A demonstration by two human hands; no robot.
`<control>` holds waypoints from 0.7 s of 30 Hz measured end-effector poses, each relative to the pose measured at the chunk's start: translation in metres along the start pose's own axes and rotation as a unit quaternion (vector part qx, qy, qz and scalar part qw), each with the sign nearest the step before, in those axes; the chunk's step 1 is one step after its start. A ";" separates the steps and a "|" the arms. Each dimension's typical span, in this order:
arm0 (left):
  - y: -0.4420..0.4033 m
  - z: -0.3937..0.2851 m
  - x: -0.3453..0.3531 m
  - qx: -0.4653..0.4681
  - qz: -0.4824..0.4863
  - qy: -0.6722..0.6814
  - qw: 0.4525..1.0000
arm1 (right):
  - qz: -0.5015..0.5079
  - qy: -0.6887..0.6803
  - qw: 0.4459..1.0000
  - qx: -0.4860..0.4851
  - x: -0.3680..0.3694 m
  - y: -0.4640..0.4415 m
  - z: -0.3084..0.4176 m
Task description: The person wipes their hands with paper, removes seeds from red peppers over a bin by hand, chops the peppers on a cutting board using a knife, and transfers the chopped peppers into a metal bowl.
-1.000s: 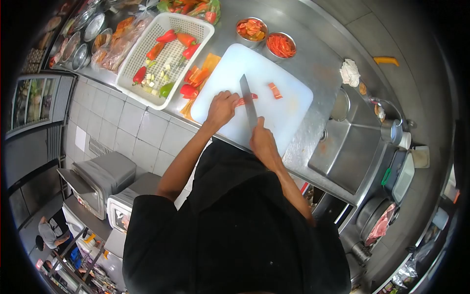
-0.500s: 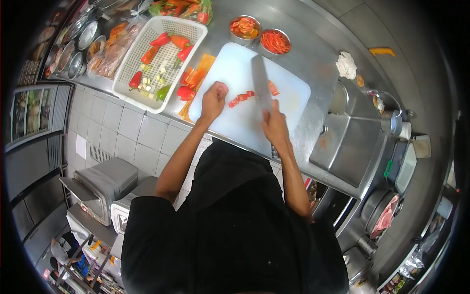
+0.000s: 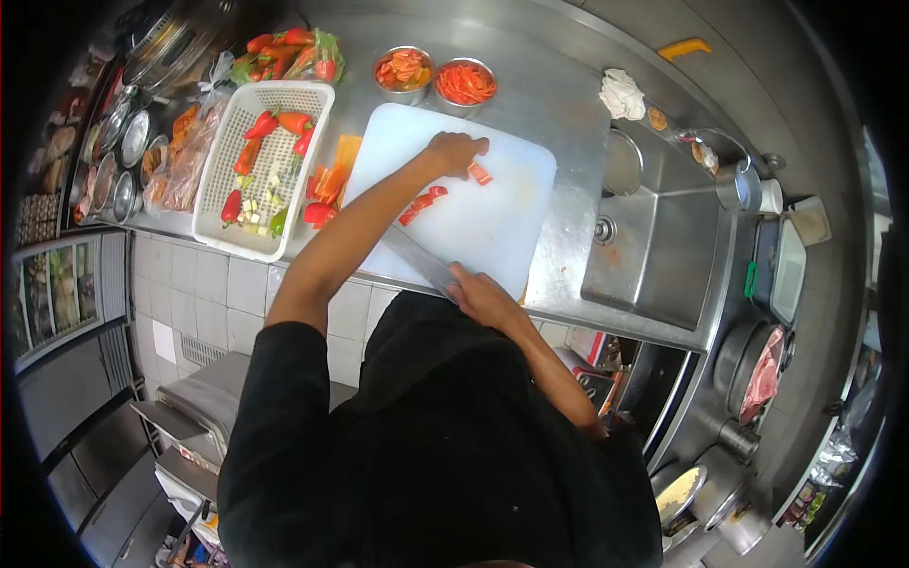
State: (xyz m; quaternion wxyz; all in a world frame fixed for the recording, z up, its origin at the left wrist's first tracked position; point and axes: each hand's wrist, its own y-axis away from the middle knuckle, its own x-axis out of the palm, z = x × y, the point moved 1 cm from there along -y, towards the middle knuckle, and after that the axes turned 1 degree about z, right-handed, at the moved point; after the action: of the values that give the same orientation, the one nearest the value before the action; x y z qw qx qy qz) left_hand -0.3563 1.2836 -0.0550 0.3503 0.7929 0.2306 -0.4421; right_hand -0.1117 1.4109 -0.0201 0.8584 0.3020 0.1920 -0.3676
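Observation:
My left hand [image 3: 458,154] reaches across the white cutting board [image 3: 502,227], its fingers curled down onto cut red pepper pieces [image 3: 481,174], partly hidden under them. More red pepper pieces [image 3: 421,205] lie on the board below my left wrist. In my right hand [image 3: 485,299] is a broad-bladed kitchen knife [image 3: 417,259], held low at the board's near edge with its blade pointing up and left. Whole red peppers and pale cut bits sit in a white perforated basket [image 3: 210,180] on the left. Orange and red pepper pieces [image 3: 328,183] lie between basket and board.
Two metal bowls stand behind the board, one with pepper chunks [image 3: 402,71], the other with red strips [image 3: 465,83]. A bag of peppers [image 3: 292,55] is at the back left. To the right are a steel sink [image 3: 653,256] and a crumpled white cloth [image 3: 621,94].
My left hand has moved right across the board to the pepper pieces. My right hand has lowered the knife from mid-board to the near edge, swinging its blade leftward. The view has shifted.

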 end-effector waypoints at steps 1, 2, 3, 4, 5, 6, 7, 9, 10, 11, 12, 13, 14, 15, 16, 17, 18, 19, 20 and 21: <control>-0.003 0.007 0.006 0.001 0.001 -0.005 1.000 | -0.025 -0.037 0.999 0.000 0.001 -0.004 -0.005; -0.005 0.016 0.011 -0.010 -0.020 0.061 0.998 | -0.049 -0.075 0.996 0.000 0.004 -0.007 -0.009; -0.002 0.024 0.014 -0.022 -0.039 0.128 0.991 | -0.050 -0.078 0.996 -0.002 0.005 -0.007 -0.016; 0.009 0.031 0.010 -0.015 -0.098 0.141 0.985 | -0.065 -0.070 0.995 0.017 0.001 -0.004 -0.025; 0.019 0.036 0.006 -0.017 -0.099 0.137 0.985 | -0.080 -0.060 0.994 0.034 -0.004 -0.002 -0.035; 0.035 0.036 -0.003 -0.051 -0.180 0.190 0.964 | -0.087 -0.069 0.992 0.062 -0.010 0.003 -0.039; 0.050 0.037 -0.004 -0.085 -0.259 0.242 0.931 | -0.086 -0.069 0.992 0.058 -0.012 0.008 -0.047; 0.075 0.037 0.004 -0.101 -0.297 0.241 0.918 | -0.153 -0.089 0.982 0.070 -0.017 0.016 -0.062; 0.084 0.040 0.021 -0.097 -0.332 0.270 0.898 | -0.147 -0.087 0.983 0.066 -0.024 0.019 -0.060; 0.091 0.045 0.035 -0.092 -0.367 0.298 0.877 | -0.151 -0.083 0.980 0.101 -0.030 0.023 -0.058; 0.093 0.057 0.059 -0.095 -0.317 0.522 0.786 | -0.156 -0.079 0.975 0.136 -0.035 0.025 -0.054; 0.105 0.050 0.055 -0.100 -0.320 0.522 0.785 | -0.151 -0.078 0.976 0.133 -0.038 0.024 -0.053; 0.119 0.039 0.058 -0.164 -0.273 0.649 0.691 | -0.146 -0.074 0.975 0.148 -0.041 0.022 -0.051; 0.132 0.028 0.061 -0.222 -0.218 0.757 0.574 | -0.141 -0.069 0.974 0.165 -0.043 0.021 -0.049; 0.138 0.027 0.074 -0.224 -0.221 0.758 0.571 | -0.130 -0.061 0.974 0.175 -0.045 0.019 -0.044; 0.143 0.029 0.091 -0.245 -0.261 0.729 0.584 | -0.126 -0.059 0.975 0.174 -0.042 0.017 -0.045; 0.149 0.024 0.091 -0.265 -0.299 0.698 0.595 | -0.151 -0.041 0.975 0.159 -0.039 0.014 -0.045; 0.151 0.021 0.090 -0.265 -0.302 0.698 0.593 | -0.176 -0.023 0.974 0.143 -0.037 0.011 -0.045; 0.152 0.017 0.088 -0.244 -0.355 0.583 0.689 | -0.174 -0.023 0.974 0.142 -0.035 0.010 -0.046; 0.154 0.010 0.080 -0.216 -0.397 0.454 0.768 | -0.176 -0.025 0.975 0.134 -0.036 0.009 -0.042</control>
State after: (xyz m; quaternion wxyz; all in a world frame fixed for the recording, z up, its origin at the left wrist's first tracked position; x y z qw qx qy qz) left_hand -0.2177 1.1803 -0.0736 0.1596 0.6424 0.7464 -0.0689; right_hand -0.1330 1.4619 -0.0276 0.7364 0.3667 0.1691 -0.5429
